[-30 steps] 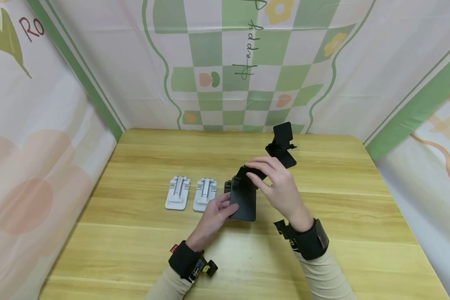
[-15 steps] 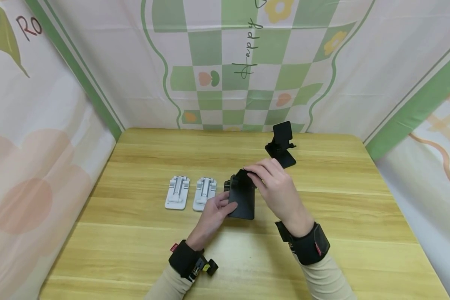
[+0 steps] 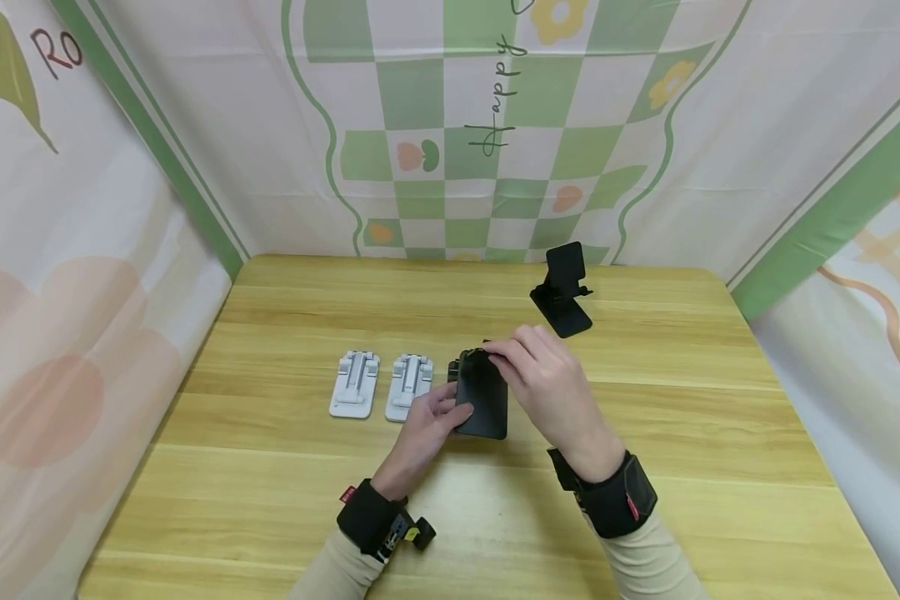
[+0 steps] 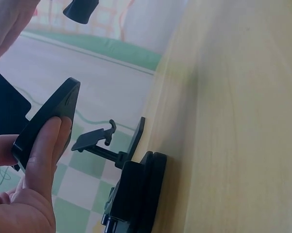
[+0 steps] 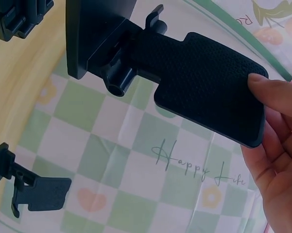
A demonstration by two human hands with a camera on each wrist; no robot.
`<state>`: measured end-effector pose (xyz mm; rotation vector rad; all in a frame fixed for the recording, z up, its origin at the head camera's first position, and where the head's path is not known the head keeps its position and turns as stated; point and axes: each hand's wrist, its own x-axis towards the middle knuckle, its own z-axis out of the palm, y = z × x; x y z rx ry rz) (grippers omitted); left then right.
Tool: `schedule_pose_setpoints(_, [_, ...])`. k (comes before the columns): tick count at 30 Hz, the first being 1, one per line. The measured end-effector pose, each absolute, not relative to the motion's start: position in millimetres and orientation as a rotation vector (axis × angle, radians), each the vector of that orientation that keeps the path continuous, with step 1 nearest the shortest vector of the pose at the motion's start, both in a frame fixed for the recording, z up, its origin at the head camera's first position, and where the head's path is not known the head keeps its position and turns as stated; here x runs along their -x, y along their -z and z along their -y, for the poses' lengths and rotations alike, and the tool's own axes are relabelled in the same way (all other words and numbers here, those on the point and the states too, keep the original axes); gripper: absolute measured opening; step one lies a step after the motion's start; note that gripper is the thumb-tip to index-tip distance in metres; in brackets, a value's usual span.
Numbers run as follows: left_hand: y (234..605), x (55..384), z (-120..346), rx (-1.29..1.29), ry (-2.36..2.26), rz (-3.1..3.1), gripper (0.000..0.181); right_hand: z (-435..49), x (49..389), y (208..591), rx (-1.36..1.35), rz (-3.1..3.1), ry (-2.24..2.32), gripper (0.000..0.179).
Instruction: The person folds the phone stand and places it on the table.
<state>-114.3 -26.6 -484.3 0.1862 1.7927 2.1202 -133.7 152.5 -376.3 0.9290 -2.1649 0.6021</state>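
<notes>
A black phone stand (image 3: pixel 483 398) is held above the table between both hands. My left hand (image 3: pixel 429 427) grips its base plate, thumb on the near face, as the left wrist view also shows with the base (image 4: pixel 51 114) between thumb and fingers. My right hand (image 3: pixel 551 379) pinches the outer edge of its holder plate (image 5: pixel 214 90), which stands out from the base in the right wrist view. The head view mostly hides that plate behind the right hand. Another black stand (image 3: pixel 565 292) stands unfolded at the back right, apart from both hands.
Two folded white phone stands (image 3: pixel 355 385) (image 3: pixel 409 387) lie left of the hands, the nearer one partly behind the left hand. A folded black stand (image 4: pixel 136 194) lies on the wooden table (image 3: pixel 255 467), mostly hidden in the head view. Printed cloth (image 3: pixel 270 167) surrounds the table.
My right hand has moved slightly down and toward me, swinging the holder plate with it. The left hand keeps its grip on the base, nearly still.
</notes>
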Motion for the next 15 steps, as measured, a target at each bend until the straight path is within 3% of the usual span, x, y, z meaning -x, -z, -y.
schedule_pose_setpoints(15, [479, 115, 26, -0.174, -2.145, -1.815, 0.052, -148, 123, 377, -0.941, 2.295, -0.521, 0.013])
